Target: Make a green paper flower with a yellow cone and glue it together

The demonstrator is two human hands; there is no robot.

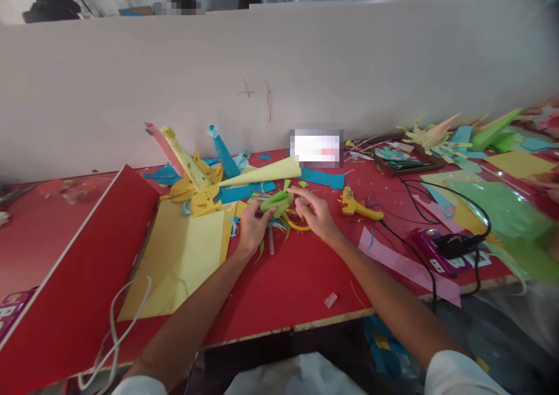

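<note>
My left hand (254, 227) is closed on a light green paper piece (276, 204), pinched between thumb and fingers above the table. My right hand (318, 213) is at the piece's right end, index finger stretched toward it and the other fingers partly curled; whether it touches cannot be made out. Curled green, blue and yellow paper strips (286, 226) lie below the hands. A clear glue stick (271, 240) lies just under the green piece. Behind the hands rests a pale yellow paper cone (262, 172), near a flat blue paper strip (323, 177).
A yellow glue gun (360, 205) lies to the right, its black cord running to a power plug (458, 244) on a purple box (430, 249). Yellow paper sheets (179, 261) lie left, beside a red partition (87, 261). Paper cones (190, 156) stand at the back left.
</note>
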